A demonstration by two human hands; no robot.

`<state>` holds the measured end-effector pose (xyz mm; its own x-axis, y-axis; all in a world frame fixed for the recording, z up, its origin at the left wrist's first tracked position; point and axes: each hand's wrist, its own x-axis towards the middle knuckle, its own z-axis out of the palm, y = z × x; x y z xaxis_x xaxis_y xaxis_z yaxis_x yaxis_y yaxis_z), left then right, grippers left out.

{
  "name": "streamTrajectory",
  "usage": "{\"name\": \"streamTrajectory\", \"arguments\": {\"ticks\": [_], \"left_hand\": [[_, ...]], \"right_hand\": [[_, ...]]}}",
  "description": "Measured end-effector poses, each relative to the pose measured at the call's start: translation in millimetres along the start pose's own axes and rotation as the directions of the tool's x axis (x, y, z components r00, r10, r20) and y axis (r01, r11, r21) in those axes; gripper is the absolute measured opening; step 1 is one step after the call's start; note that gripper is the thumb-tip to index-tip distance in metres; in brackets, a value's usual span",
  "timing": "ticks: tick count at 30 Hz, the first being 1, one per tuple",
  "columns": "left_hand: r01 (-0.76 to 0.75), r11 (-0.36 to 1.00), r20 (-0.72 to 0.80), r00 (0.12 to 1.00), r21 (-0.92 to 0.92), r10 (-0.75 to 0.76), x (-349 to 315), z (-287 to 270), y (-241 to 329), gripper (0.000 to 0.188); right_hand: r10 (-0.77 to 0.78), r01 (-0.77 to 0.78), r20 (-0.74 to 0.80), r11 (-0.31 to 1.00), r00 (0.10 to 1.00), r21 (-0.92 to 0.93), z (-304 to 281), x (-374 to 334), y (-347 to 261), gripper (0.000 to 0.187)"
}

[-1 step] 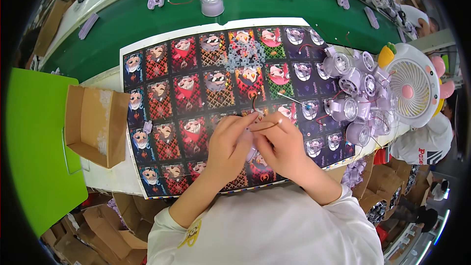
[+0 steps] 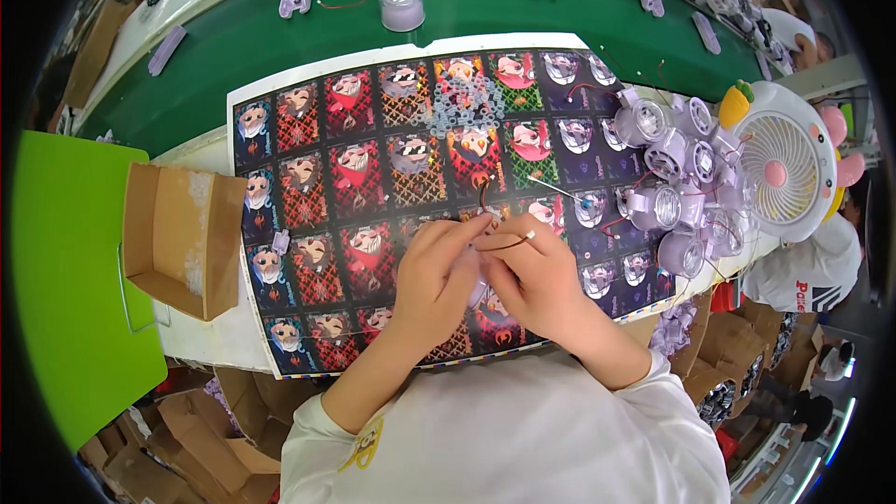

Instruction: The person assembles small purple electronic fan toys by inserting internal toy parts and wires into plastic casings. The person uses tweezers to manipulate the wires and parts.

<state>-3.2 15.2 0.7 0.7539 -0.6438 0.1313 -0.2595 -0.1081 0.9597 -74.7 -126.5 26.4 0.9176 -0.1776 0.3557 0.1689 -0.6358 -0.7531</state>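
My left hand [image 2: 436, 271] and my right hand [image 2: 532, 275] meet low over the middle of the printed sheet [image 2: 439, 196], fingers pinched together. Between them they hold a small lilac plastic part [image 2: 479, 291], mostly covered by the fingers. A thin brown wire [image 2: 504, 245] with a pale connector at its end crosses over the right fingers. A second, dark wire [image 2: 483, 194] sticks up beyond the fingertips. Right of them lies a thin metal rod [image 2: 558, 189] with a blue end. Farther off is a pile of small translucent pieces [image 2: 467, 107].
Clear-topped lilac round housings [image 2: 656, 208] with wires crowd the right side, beside a white fan [image 2: 779, 168]. A cardboard box [image 2: 182, 238] stands left, near a green panel [image 2: 79, 280]. Across the back, a green belt [image 2: 233, 47] carries lilac parts and one round housing [image 2: 402, 7].
The pale connector on the brown wire has dipped slightly by my right hand. Both hands keep their places around the lilac part.
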Motion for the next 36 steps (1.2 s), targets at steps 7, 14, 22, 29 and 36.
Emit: {"name": "streamTrajectory", "arguments": {"ticks": [7,14,22,29,36], "left_hand": [[0.049,0.999,0.037,0.998,-0.011,-0.049,-0.3,-2.5,-0.8,0.038],[0.074,0.997,0.015,0.997,-0.011,-0.074,-2.3,-0.4,-2.1,0.039],[0.059,0.998,-0.021,0.998,-0.013,-0.059,-3.1,1.3,-3.8,0.039],[0.045,0.999,-0.035,0.998,0.012,-0.044,-3.4,4.6,-3.5,0.039],[0.048,0.997,-0.069,0.997,0.064,-0.044,-2.7,9.1,-2.0,0.035]], "right_hand": [[0.284,-0.264,-0.098,0.634,0.954,-0.727,-29.0,15.1,36.0,0.019],[0.212,-0.198,0.014,0.934,0.977,-0.298,-17.8,0.0,29.4,0.011],[0.211,-0.207,0.127,0.977,0.969,-0.043,-16.0,-11.6,-17.1,0.012],[0.135,-0.131,0.027,0.984,0.990,-0.118,-2.0,-16.9,-13.6,0.009],[0.222,-0.228,-0.052,0.951,0.974,-0.210,9.9,-23.6,-22.3,0.011]]}}
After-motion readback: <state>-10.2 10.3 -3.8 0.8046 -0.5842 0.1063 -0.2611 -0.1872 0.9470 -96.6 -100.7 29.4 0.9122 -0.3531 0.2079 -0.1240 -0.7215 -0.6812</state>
